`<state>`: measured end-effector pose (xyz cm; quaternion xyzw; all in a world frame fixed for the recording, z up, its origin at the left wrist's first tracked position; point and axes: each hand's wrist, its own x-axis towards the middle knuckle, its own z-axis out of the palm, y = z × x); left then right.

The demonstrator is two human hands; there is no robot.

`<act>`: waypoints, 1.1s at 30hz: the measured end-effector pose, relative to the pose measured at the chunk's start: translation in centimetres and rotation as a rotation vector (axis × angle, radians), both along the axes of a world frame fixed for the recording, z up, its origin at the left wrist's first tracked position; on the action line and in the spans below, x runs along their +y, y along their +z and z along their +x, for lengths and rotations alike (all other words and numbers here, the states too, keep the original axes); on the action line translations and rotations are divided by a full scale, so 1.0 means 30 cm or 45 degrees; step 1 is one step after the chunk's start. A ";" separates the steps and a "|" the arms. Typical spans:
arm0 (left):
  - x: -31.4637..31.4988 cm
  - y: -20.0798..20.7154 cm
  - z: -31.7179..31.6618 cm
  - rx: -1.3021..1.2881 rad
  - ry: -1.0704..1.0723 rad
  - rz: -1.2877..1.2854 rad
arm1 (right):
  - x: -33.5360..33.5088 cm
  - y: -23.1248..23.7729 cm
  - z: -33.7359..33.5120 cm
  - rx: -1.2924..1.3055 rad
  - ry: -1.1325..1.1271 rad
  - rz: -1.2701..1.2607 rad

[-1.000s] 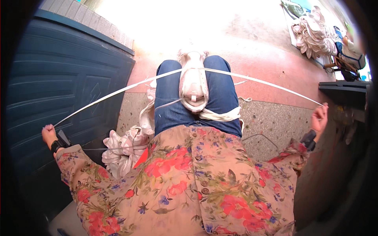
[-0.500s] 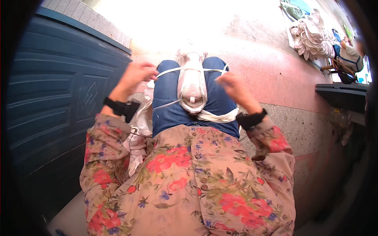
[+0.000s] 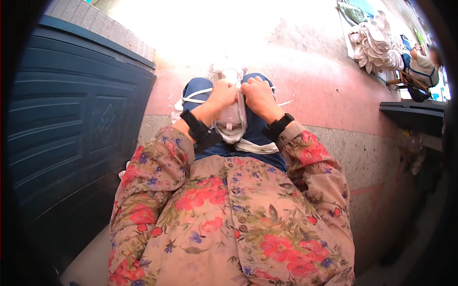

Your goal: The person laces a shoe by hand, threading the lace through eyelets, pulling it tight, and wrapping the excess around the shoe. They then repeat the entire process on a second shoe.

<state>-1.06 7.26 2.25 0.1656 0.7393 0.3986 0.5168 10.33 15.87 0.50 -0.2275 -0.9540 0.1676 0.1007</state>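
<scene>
Here we hold a pale shoe upper (image 3: 232,117) on our lap, its long axis running away from us. Our left hand (image 3: 220,95) and right hand (image 3: 259,97) close on its far end, equally near, white cord (image 3: 255,147) trailing beneath.

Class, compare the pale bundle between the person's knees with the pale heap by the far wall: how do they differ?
The bundle lies on the lap, under the left hand and right hand; the heap lies untouched on the floor. The bundle is one tight piece tied with white cord; the heap is many loose pieces. Both look whitish.
</scene>
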 end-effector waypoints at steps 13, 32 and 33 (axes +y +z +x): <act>-0.080 0.054 -0.023 0.476 0.047 0.290 | -0.018 0.010 -0.007 0.019 0.081 0.232; -0.036 -0.030 0.040 1.673 -0.655 0.169 | 0.029 -0.087 0.010 0.065 0.357 -0.203; -0.038 -0.038 0.042 1.679 -0.681 0.171 | 0.031 -0.089 0.010 0.082 0.363 -0.191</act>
